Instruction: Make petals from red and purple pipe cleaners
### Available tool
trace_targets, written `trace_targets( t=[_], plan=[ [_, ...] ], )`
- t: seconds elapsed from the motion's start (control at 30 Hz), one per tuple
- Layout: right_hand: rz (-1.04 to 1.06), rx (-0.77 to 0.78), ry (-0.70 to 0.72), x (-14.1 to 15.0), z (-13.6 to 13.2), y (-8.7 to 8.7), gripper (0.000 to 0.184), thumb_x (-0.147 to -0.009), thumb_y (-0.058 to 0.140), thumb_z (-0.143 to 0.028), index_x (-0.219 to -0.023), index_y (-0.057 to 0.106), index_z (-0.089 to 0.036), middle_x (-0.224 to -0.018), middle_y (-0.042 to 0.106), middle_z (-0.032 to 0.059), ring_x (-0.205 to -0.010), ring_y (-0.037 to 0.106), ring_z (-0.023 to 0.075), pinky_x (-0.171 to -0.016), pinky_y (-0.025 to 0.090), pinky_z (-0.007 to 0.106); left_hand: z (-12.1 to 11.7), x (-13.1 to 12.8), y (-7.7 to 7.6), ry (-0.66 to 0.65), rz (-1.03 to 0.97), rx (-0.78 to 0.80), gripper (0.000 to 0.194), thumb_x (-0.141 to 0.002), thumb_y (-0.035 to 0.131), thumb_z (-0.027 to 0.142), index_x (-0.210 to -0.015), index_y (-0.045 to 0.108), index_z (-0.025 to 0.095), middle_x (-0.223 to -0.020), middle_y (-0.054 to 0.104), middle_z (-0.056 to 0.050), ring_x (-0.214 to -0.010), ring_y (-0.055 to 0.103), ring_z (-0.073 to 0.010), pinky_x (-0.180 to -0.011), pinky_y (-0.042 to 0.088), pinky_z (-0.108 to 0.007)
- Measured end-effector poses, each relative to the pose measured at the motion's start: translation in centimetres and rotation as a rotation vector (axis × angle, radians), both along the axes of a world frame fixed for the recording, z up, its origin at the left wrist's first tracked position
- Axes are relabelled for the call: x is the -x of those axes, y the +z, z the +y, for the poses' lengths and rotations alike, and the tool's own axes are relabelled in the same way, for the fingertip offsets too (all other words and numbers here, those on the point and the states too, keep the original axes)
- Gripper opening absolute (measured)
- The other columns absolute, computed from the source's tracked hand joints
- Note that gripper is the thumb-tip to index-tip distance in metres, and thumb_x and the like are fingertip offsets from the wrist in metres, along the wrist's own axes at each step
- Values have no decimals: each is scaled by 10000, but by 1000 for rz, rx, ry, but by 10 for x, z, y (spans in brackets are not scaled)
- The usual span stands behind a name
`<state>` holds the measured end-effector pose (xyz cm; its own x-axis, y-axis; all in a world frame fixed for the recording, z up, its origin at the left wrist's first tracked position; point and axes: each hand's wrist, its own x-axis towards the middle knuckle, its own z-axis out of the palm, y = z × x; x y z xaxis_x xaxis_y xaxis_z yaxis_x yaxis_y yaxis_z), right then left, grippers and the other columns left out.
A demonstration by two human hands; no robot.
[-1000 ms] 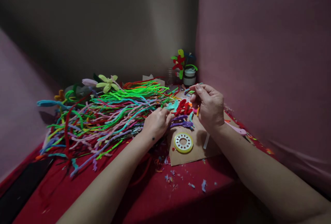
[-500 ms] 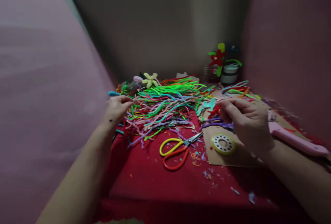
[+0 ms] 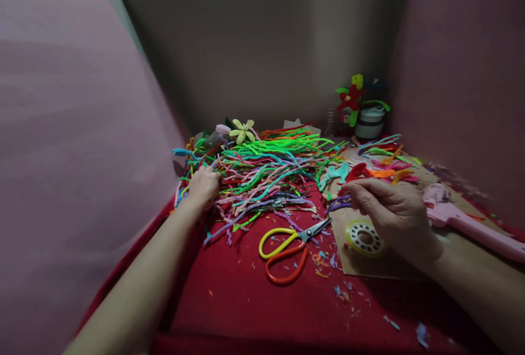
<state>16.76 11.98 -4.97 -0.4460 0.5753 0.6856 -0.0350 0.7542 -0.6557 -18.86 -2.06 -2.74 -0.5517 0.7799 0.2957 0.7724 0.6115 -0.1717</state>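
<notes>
My left hand [image 3: 204, 185] reaches into the left end of a large pile of pipe cleaners [image 3: 266, 172] in green, pink, blue and purple. Its fingertips are hidden among the strands, so whether it grips any is unclear. My right hand [image 3: 396, 213] is raised over the cardboard, thumb and forefinger pinched together. What lies in the pinch, if anything, is too small to name. Just past those fingertips is a red pipe-cleaner piece [image 3: 356, 171], near a mint-green shape [image 3: 336, 173]. Scissors [image 3: 287, 251] with one yellow and one red handle lie between the hands.
On the cardboard sheet [image 3: 356, 267] are a tape roll [image 3: 366, 239] and a pink glue gun [image 3: 467, 221]. A yellow flower [image 3: 242, 131] rests behind the pile. Red flowers [image 3: 350, 98] stand by a lidded cup [image 3: 369, 122]. Fluff scraps dot the red cloth [image 3: 229, 300].
My left hand has moved right and forward into the pile's left end. My right hand stays pinched over the cardboard. The whole view has shifted slightly.
</notes>
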Motion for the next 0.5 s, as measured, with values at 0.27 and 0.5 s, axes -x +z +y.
trace_targets(
  t=[0.27, 0.5],
  plan=[
    [-31, -13, -3, 0, 1, -4, 137, -836, 532, -235, -799, 649, -174, -579, 577, -16, -501, 530, 85, -483, 417, 193, -14, 18, 18, -64, -22, -9, 274, -791, 435, 273, -791, 689, 171, -874, 596, -80, -760, 555, -183, -629, 417, -267],
    [-41, 1, -27, 3, -2, 0, 142, -823, 534, -230, -768, 650, -171, -545, 568, -21, -451, 502, 83, -430, 383, 195, -10, 18, 8, -186, -41, 64, 226, -793, 474, 301, -880, 674, 242, -980, 603, -39, -937, 541, -171, -752, 418, -232]
  ],
)
